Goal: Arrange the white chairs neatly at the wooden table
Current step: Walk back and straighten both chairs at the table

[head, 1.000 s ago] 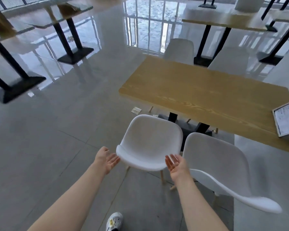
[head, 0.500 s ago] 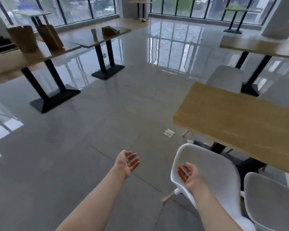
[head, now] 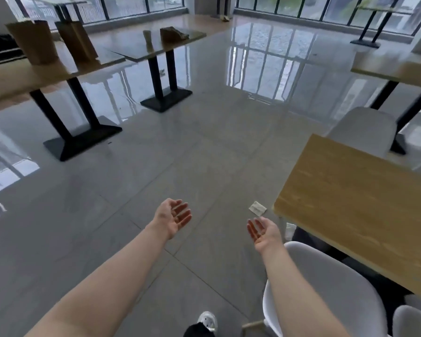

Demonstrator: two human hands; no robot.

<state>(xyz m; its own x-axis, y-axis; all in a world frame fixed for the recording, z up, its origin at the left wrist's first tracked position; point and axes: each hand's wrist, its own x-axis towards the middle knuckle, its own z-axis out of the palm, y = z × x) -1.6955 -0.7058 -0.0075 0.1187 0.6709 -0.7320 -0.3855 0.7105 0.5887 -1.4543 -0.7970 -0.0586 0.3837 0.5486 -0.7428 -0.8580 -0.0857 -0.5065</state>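
both hands are out in front with nothing in them. the left hand (head: pixel 173 218) is over the bare grey floor (head: pixel 131 190), palm up, fingers loose and spread. the right hand (head: pixel 261 231) is the same, palm up and loose, just past the back edge of the near white chair (head: pixel 326 283) but not touching it. i think the hands are held like this because no chair is being moved right now

the near white chair sits at the long side of the wooden table (head: pixel 360 203), its seat turned in toward the table, so it looks about where it should be. a second white chair (head: pixel 413 322) peeks in at the bottom right corner, close beside the first. a third white chair (head: pixel 365 130) stands on the far side of the table, its back close to the table edge

a small scrap of paper (head: pixel 257 208) lies on the floor near the table corner. the other tables across the room are well apart from this one
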